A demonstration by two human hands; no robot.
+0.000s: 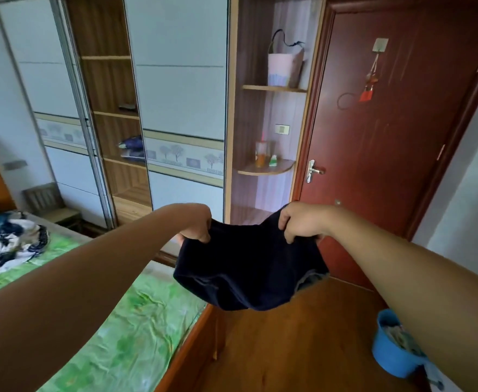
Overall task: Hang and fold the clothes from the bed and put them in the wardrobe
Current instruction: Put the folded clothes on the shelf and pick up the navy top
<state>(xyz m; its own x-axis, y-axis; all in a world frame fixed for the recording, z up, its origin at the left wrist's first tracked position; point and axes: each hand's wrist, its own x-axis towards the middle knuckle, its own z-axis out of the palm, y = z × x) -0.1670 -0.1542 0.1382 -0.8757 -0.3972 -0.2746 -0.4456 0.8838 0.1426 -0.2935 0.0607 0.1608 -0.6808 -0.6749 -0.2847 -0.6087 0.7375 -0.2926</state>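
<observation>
You hold the dark garment [249,267] up in the air between the bed [124,315] and the door [396,123], both arms stretched out in front of you. Your left hand [197,226] pinches one top corner with the fingers curled over the edge, and your right hand [300,222] grips the other corner the same way. Held apart like this, the cloth hangs down and sags in the middle, probably so you can see its shape and find the line to fold along. It touches nothing below it. More clothes [8,239] lie heaped at the far end of the bed, so there is work left. The wardrobe [113,114] stands ahead with one sliding panel open, and folded cloth [131,148] already sits on a shelf there, likely where this piece belongs.
</observation>
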